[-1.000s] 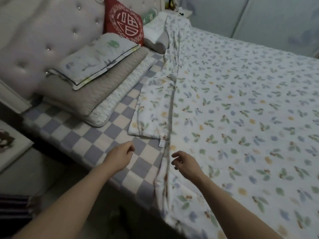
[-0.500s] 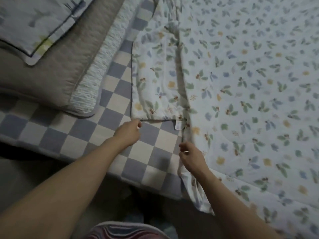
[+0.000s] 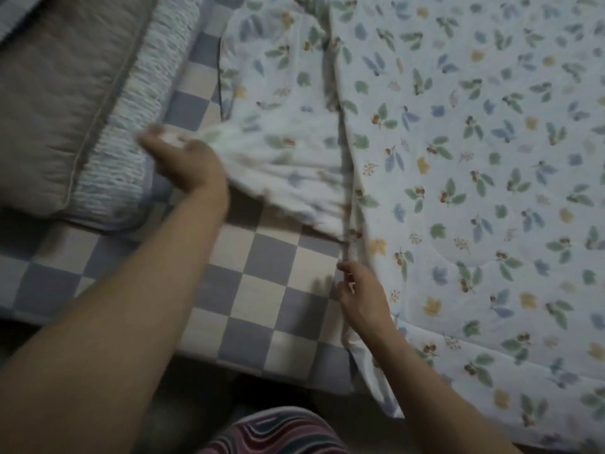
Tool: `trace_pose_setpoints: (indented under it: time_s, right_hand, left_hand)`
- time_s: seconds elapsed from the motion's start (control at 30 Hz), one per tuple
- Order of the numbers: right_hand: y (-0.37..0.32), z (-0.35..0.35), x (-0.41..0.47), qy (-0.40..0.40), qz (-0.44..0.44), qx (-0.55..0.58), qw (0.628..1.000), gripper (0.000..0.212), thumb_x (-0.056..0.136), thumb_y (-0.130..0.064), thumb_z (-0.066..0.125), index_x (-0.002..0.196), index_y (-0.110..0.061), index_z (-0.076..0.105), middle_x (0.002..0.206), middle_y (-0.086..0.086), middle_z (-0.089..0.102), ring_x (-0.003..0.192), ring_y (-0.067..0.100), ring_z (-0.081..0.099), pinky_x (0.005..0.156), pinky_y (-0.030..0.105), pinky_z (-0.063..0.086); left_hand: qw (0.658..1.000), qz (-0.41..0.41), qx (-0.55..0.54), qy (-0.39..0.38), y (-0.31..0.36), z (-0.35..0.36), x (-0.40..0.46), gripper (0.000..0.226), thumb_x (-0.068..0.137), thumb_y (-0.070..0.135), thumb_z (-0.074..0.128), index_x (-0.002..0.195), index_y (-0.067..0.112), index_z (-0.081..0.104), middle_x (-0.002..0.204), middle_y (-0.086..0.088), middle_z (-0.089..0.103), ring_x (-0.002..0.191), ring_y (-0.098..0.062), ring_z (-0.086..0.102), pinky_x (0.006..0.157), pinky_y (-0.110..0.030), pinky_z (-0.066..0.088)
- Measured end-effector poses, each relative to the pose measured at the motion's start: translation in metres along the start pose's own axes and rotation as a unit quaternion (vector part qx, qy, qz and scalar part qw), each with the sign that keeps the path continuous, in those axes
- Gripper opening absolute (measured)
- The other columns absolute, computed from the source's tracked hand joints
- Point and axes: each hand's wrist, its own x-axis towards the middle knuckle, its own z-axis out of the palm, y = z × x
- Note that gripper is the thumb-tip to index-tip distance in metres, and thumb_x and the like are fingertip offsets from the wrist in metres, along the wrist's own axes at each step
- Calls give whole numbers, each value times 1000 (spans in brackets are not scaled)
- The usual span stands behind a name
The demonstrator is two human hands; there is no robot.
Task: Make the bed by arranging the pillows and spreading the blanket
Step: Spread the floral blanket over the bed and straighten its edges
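Note:
A white blanket [image 3: 474,178] with a leaf print covers the right side of the bed. Its folded-over flap [image 3: 281,149] is stretched leftward. My left hand [image 3: 186,162] grips the flap's corner and holds it over the ribbed light-blue pillow [image 3: 131,132]. My right hand [image 3: 360,296] pinches the blanket's edge near the fold line, low on the bed. A grey pillow [image 3: 65,93] lies on top of the ribbed one at the left.
The blue and cream checkered sheet [image 3: 262,290] shows between my arms and runs to the bed's near edge. Dark floor lies below the bed edge. My striped clothing [image 3: 278,434] shows at the bottom.
My left hand took hold of the flap's corner and pulled it left toward the pillows. My right hand moved onto the blanket's edge. The view came in closer.

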Motion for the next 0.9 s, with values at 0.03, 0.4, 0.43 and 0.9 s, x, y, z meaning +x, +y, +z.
trace_pose_setpoints:
  time_s: [0.03, 0.4, 0.43, 0.9]
  right_hand:
    - [-3, 1, 2, 12, -2, 0, 1000, 37, 88, -3, 47, 124, -11, 55, 124, 6, 57, 115, 20, 52, 98, 27, 37]
    - [-11, 35, 26, -43, -46, -172, 983, 36, 69, -17, 34, 88, -3, 62, 117, 14, 50, 102, 36, 51, 81, 37, 42]
    - [-7, 35, 26, -34, -57, -161, 985, 35, 72, -15, 37, 91, -3, 63, 122, 16, 50, 107, 38, 51, 84, 38, 44]
    - [-59, 65, 20, -66, -147, -202, 966, 61, 79, -43, 63, 133, -23, 39, 141, 3, 35, 130, 26, 33, 102, 40, 29]
  left_hand:
    - [997, 55, 29, 48, 10, -10, 22, 51, 89, 10, 39, 137, -5, 30, 134, -18, 45, 120, -26, 49, 91, -1, 30]
    - [578, 451, 422, -533, -79, -33, -72, 31, 87, 1, 47, 112, 13, 63, 156, -10, 12, 144, -29, 11, 113, -41, 19]
    - [516, 464, 472, -543, -88, -30, -81, 34, 90, 5, 45, 118, 15, 59, 158, -7, -2, 145, -27, -2, 116, -45, 12]
    - [688, 508, 409, -319, -29, -122, -1, 25, 68, 21, 38, 58, 4, 54, 41, -17, 47, 35, -28, 47, 50, -28, 33]
